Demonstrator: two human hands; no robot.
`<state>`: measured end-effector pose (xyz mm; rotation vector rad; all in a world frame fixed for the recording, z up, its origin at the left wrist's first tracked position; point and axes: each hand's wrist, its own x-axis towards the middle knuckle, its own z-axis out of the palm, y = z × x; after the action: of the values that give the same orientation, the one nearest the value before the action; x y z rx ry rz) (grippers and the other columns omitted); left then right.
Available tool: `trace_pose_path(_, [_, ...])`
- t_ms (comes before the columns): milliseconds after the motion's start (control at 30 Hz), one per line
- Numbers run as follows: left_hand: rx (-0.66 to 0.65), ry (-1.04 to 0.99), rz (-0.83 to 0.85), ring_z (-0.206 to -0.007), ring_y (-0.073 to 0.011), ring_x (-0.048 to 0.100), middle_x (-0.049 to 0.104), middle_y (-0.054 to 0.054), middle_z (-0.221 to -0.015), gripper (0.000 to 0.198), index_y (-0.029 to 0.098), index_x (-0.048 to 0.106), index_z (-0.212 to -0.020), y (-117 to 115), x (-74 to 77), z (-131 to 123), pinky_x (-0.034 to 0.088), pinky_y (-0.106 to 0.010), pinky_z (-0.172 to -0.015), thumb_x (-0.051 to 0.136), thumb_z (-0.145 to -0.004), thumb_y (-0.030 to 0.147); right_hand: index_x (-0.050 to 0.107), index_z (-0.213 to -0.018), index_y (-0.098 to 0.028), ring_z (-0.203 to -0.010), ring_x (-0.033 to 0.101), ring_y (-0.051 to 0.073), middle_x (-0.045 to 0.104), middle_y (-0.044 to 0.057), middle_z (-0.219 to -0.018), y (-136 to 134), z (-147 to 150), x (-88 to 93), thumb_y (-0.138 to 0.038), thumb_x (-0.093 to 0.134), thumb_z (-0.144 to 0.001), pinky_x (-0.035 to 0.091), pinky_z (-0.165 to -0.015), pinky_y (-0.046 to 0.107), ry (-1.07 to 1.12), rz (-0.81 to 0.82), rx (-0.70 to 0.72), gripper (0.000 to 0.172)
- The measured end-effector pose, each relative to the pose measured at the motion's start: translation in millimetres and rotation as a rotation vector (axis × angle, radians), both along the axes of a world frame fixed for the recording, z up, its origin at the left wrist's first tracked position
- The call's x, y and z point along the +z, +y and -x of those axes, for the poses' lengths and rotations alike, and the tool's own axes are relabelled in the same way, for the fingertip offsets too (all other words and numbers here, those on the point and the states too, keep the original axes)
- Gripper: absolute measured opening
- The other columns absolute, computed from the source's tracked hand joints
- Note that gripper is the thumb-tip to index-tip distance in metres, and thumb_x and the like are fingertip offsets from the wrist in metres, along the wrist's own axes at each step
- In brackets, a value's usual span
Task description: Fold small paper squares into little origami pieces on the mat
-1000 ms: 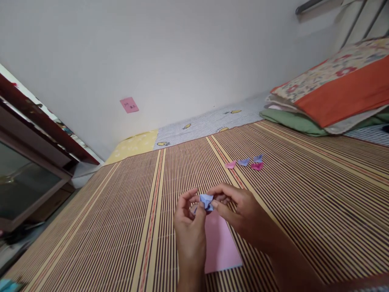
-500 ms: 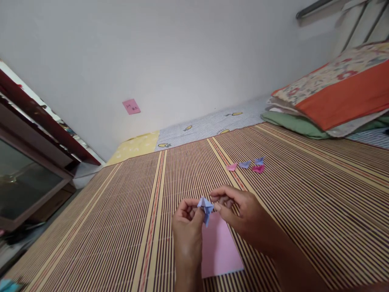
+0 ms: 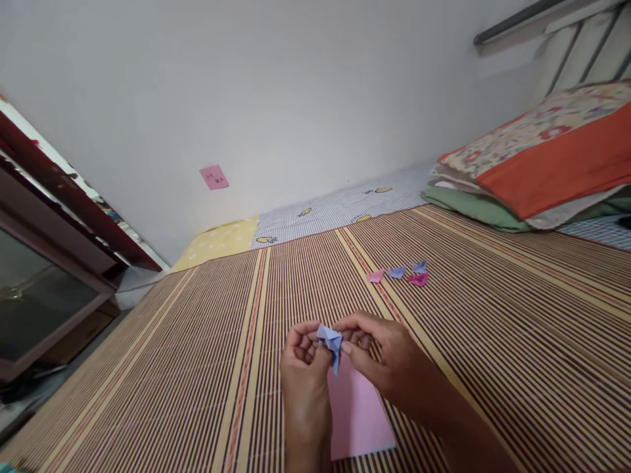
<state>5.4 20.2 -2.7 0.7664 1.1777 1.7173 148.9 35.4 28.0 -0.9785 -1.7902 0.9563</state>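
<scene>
The left hand point(image 3: 306, 378) pinches the blue paper point(image 3: 332, 340) at the pink sheet's 12 o'clock; the right hand's fingers point(image 3: 359, 358) reach the blue paper's 3-o'clock edge, grip unclear.

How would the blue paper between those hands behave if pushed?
The blue paper looks thin, so it's probably light and easily crumpled. Its sharp folds likely add some stiffness. Its angular shape suggests sliding rather than rolling.

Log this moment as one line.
left hand: pinching blue folded paper | right hand: at its edge | below: pink paper | beyond: four small folded papers on striped mat
</scene>
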Motion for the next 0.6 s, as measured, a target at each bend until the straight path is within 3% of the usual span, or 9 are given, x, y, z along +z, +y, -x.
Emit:
trace_pose_path(233, [0.168, -0.159, 0.030, -0.062, -0.0108, 0.061, 0.066, 0.002, -0.074, 0.041, 0.017, 0.064, -0.098, 3.3, 2.8, -4.2, 0.046, -0.019, -0.059, 0.073, -0.060, 0.007, 0.064, -0.117, -0.027, -0.090, 0.066, 0.018, 0.070, -0.001, -0.097, -5.6, 5.7, -2.1, -0.016, 0.066, -0.083, 0.053, -0.082, 0.034, -0.075, -0.057, -0.053, 0.036])
trace_pose_path(367, [0.139, -0.308, 0.066, -0.062, -0.0120, 0.064, 0.067, 0.001, -0.073, 0.038, 0.017, 0.064, -0.096, 4.9, 2.5, -3.0, 0.049, -0.020, -0.059, 0.069, -0.061, 0.003, 0.061, -0.125, -0.026, -0.094, 0.068, 0.020, 0.070, 0.001, -0.105, -8.8, 11.6, -2.6, -0.012, 0.067, -0.079, 0.053, -0.085, 0.036, -0.121, -0.106, -0.028, 0.049])
trace_pose_path(600, [0.110, -0.552, 0.173, -0.066, -0.0150, 0.070, 0.071, -0.005, -0.079, 0.026, 0.017, 0.064, -0.087, 3.3, 5.3, -6.2, 0.056, -0.023, -0.061, 0.066, -0.067, 0.000, 0.064, -0.113, -0.021, -0.090, 0.067, 0.022, 0.069, 0.005, -0.105, -1.3, 16.7, -10.4, -0.008, 0.056, -0.088, 0.052, -0.079, 0.037, -0.147, -0.208, -0.053, 0.029])
